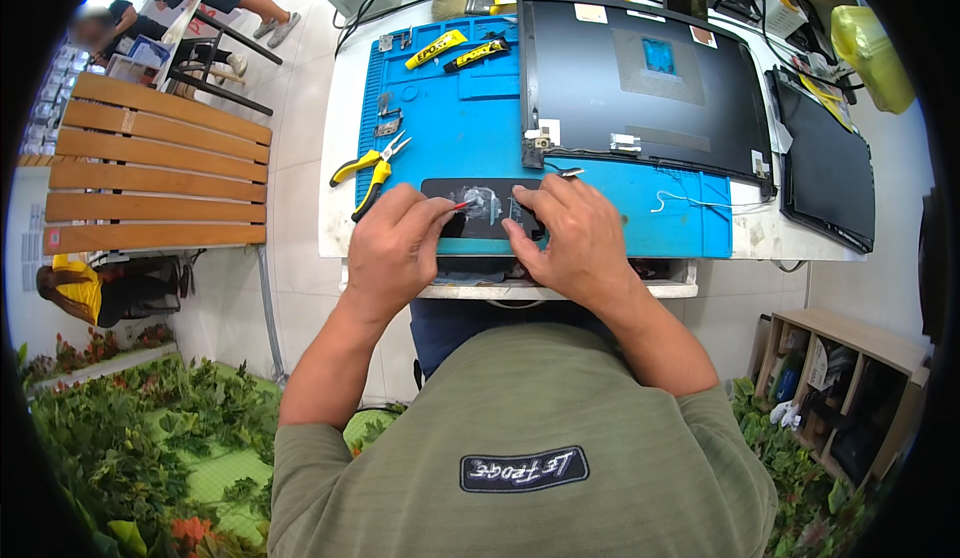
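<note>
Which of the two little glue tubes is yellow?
The left tube, bright yellow and nearer the mat's left edge; the tube beside it is mostly black.

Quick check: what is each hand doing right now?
Left hand: closed, pinching a thin red-tipped tool.
Right hand: fingers pressed on the small black part; actual grip cannot be told.

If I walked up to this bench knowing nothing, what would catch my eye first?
Probably the bright blue work mat on the white table, with a big dark laptop lid panel lying open across its far right part. At the near edge, the left hand and right hand work together on a small black part, the left holding a thin red-tipped tool. Yellow-handled pliers lie at the mat's left edge.
</note>
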### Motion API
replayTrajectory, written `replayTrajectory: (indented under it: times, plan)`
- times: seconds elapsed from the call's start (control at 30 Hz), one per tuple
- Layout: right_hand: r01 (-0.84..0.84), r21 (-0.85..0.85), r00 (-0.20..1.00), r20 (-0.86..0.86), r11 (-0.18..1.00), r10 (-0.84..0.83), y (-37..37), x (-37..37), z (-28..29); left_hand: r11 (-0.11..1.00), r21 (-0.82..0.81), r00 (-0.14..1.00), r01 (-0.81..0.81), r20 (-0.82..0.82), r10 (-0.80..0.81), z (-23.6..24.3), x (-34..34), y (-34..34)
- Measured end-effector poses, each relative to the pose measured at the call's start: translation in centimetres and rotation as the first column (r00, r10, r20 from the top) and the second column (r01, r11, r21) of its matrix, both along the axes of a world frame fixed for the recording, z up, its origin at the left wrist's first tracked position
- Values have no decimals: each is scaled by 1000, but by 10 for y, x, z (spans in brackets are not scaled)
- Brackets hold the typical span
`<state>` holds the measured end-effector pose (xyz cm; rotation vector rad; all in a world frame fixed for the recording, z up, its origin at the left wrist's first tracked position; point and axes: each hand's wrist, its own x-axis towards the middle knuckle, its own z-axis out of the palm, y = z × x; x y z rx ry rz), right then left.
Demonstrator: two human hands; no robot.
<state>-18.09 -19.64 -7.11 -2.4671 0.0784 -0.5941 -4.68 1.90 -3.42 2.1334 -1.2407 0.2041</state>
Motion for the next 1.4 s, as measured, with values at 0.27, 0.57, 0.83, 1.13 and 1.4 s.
replayTrajectory:
  times: [0.27, 0.57, 0.83, 1.13, 1.4]
  plan:
    - [4, -6, 1000, 1, 1000, -4, 0, 0, 2, 999, 1, 999, -37, -26, 38, 8, 6, 1]
    - [3, 4, 1000, -6, 1000, -3, 0, 0, 2, 998, 47, 998, 31, -50, -29, 7, 8, -7]
    - [4, 3, 1000, -8, 1000, -4, 0, 0, 1, 999, 36, 998, 16, -54, -14, 6, 7, -12]
    - [8, -1, 1000, -11, 1000, -8, 0, -1, 1, 994, 82, 946, -67, -310, 90, 10, 1, 2]
    - [9, 4, 1000, 6, 1000, -9, 0, -1, 1, 976, 193, 925, -99, -344, 162, 19, 9, 6]
